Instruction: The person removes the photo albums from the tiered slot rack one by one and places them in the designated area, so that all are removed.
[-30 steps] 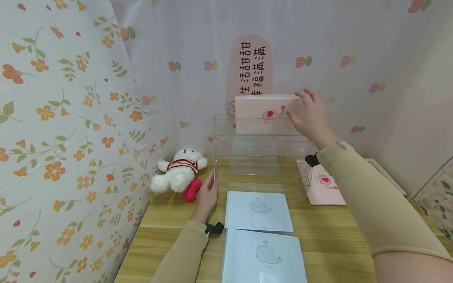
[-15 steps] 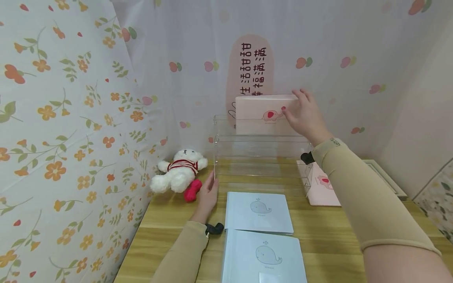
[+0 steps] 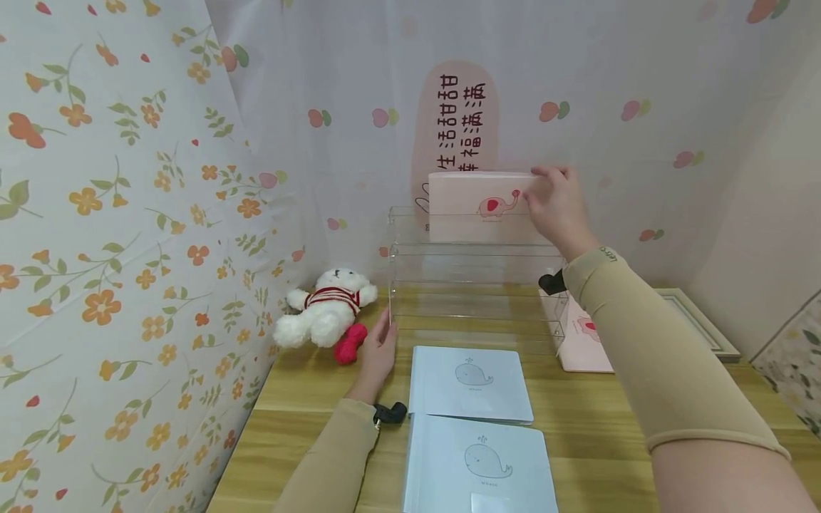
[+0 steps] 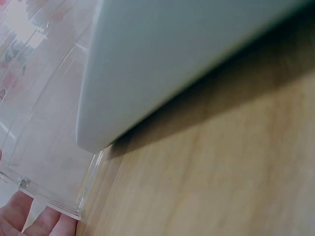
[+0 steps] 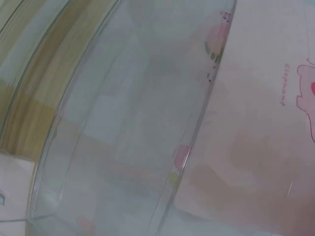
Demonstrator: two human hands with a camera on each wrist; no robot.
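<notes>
A clear acrylic rack (image 3: 474, 306) with several tiers stands at the back of the wooden table. My left hand (image 3: 378, 350) touches the rack's left side, its fingers (image 4: 44, 222) lying along the outside of the panel. On the top tier a pink album (image 3: 462, 206) with an elephant on the cover stands upright; my right hand (image 3: 559, 206) pinches its upper right corner. The right wrist view looks through the clear panels at that cover. Two pale blue albums (image 3: 471, 381) with whales lie in front of the rack, one nearer than the other.
A white plush bear (image 3: 330, 306) in a striped top lies left of the rack, beside a red bow-shaped object (image 3: 350, 344). Another pink album (image 3: 577, 349) and a pale frame (image 3: 699, 324) lie at the right, partly behind my right forearm. Printed curtains (image 3: 321, 92) hang close behind.
My right forearm has shifted slightly left, uncovering more of the frame, and the right fingers have resettled at the album's corner. The album and my left hand stay nearly in place.
</notes>
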